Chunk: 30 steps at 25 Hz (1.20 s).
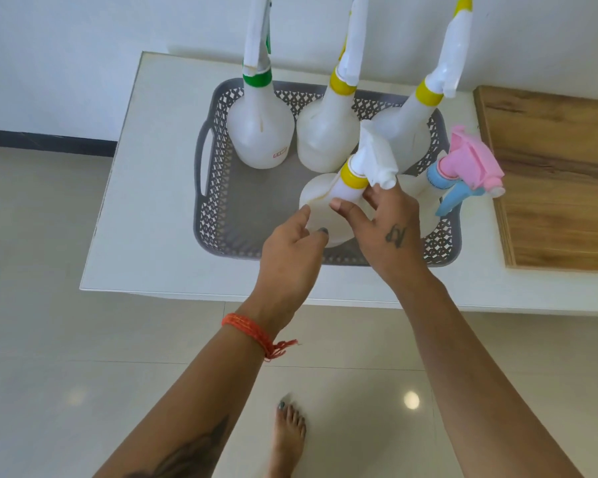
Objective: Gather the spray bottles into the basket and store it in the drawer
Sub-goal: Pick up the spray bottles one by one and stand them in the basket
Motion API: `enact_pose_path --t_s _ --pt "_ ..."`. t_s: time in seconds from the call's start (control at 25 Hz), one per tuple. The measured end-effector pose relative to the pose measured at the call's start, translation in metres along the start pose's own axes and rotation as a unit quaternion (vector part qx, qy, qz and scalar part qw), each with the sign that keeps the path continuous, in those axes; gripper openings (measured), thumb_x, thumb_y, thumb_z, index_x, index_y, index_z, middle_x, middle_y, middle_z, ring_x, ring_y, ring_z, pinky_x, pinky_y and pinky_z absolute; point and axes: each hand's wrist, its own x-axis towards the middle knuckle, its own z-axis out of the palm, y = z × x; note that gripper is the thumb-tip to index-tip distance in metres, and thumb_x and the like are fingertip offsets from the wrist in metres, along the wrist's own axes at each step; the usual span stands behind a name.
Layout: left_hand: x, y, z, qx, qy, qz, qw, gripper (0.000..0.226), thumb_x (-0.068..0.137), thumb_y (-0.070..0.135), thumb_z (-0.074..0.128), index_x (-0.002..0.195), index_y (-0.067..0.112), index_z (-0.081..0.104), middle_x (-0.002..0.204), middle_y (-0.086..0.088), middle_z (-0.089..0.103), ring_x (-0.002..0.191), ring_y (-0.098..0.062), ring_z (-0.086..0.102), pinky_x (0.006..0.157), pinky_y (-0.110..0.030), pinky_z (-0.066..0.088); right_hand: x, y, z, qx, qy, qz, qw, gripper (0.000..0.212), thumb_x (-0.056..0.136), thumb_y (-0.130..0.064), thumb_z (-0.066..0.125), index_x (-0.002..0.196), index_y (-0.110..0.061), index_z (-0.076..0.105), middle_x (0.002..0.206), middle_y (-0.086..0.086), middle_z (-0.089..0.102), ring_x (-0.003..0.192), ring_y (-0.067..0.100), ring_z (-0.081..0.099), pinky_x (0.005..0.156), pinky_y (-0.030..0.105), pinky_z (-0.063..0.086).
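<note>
Sitting on a white table [159, 188] is a grey basket [214, 174] with little holes in its walls and a handle at its 9 o'clock side. Five spray bottles stand in it.

At the basket's 11 o'clock stands the green-collar bottle [260, 132]. At 12 o'clock is a yellow-collar bottle [325, 139], and at 1 o'clock is another yellow-collar bottle [403, 132]. At 4 o'clock is the pink-and-blue bottle [463, 170], with its pink top poking out past the basket's right wall.

Near the middle, toward 6 o'clock, is the front yellow-collar bottle [325, 208] (the one both hands are at). It stands upright on the basket floor.

The right hand [387, 229] has its thumb on the bottle's neck just under the yellow ring and its fingers curled up by the white sprayer. The fingers are loose and partly open, so I cannot tell if it is really squeezing. The left hand [290, 246] is open too, with thumb and fingertips touching the bottle's round body at its 7 o'clock side.

A red thread bracelet [252, 331] is on the left wrist. A wooden board [560, 181] lies on the table at 3 o'clock of the basket, just beside it. A bare foot [289, 432] stands on the shiny tile floor [49, 305].
</note>
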Motion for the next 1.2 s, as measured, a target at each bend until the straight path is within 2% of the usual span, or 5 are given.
enact_pose_path --t_s 0.24,0.36,0.6,0.92,1.2 --pt "-0.007 0.003 0.0 -0.005 0.015 0.012 1.0 0.051 0.088 0.018 0.049 0.139 0.022 0.045 0.115 0.016 0.059 0.114 -0.006 0.055 0.095 -0.022 0.043 -0.009 -0.004 0.0 0.005 -0.002 0.007 1.0 0.061 0.073 -0.013 0.077 0.127 -0.005 0.049 0.112 -0.005 0.061 0.106 0.014 0.059 0.092 0.012 0.042" --pt "-0.023 0.006 -0.011 -0.06 0.097 0.048 0.992 0.043 0.091 0.008 0.048 0.132 0.021 0.051 0.094 0.03 0.053 0.09 0.012 0.053 0.074 -0.004 0.044 -0.033 -0.015 -0.003 0.05 0.1 0.06 0.992 0.061 0.072 -0.005 0.075 0.128 -0.008 0.051 0.121 -0.001 0.06 0.111 0.012 0.058 0.097 0.025 0.047" --pt "-0.078 -0.023 -0.064 -0.157 0.217 0.077 0.96 0.034 0.093 0.017 0.052 0.126 0.02 0.055 0.116 0.013 0.061 0.105 0.001 0.058 0.1 -0.038 0.048 -0.107 -0.072 0.036 0.239 0.23 0.185 0.925 0.029 0.08 -0.018 0.066 0.107 -0.022 0.057 0.103 -0.007 0.063 0.091 0.0 0.063 0.082 0.024 0.054" --pt "-0.216 -0.115 -0.218 -0.236 0.359 0.047 0.902 0.038 0.094 0.03 0.052 0.131 0.026 0.048 0.127 0.016 0.05 0.11 0.001 0.052 0.101 -0.04 0.047 -0.264 -0.2 0.177 0.231 -0.066 0.16 0.957 0.03 0.088 -0.039 0.057 0.114 -0.025 0.056 0.119 -0.006 0.061 0.102 0.006 0.062 0.091 0.041 0.053" --pt "-0.457 -0.28 -0.378 -0.339 0.568 -0.009 0.75 0.036 0.093 0.028 0.053 0.129 0.024 0.052 0.132 0.009 0.052 0.105 0.006 0.053 0.1 -0.039 0.048 -0.506 -0.307 0.302 0.209 -0.314 0.123 0.918 0.03 0.092 -0.031 0.056 0.119 -0.018 0.054 0.126 0.0 0.057 0.111 0.015 0.06 0.091 0.04 0.054"
